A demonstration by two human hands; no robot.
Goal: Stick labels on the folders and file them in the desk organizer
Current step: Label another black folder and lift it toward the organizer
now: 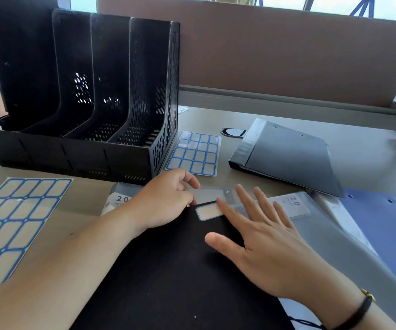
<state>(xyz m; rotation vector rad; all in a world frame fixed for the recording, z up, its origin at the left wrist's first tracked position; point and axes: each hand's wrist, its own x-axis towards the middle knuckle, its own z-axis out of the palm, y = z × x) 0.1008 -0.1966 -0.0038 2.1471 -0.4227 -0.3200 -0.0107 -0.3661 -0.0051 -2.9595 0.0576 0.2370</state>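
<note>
A black folder [173,277] lies flat in front of me, with a blue-bordered label [208,211] at its top edge. My right hand [261,244] is spread flat, its fingertips resting on the label's right end. At the folder's top left corner sits my left hand [166,201], fingers curled, thumb and forefinger pinched beside the label; whether it grips the folder I cannot tell. The black desk organizer [82,153] stands at the back left, its slots empty. One label sheet [195,153] lies right of it, another label sheet [9,225] at the left.
A dark grey binder [289,153] lies at the back right. A grey pocket folder [330,234] and a blue folder [387,225] lie to the right, another grey folder [120,198] under my left hand. A brown partition [287,55] backs the desk.
</note>
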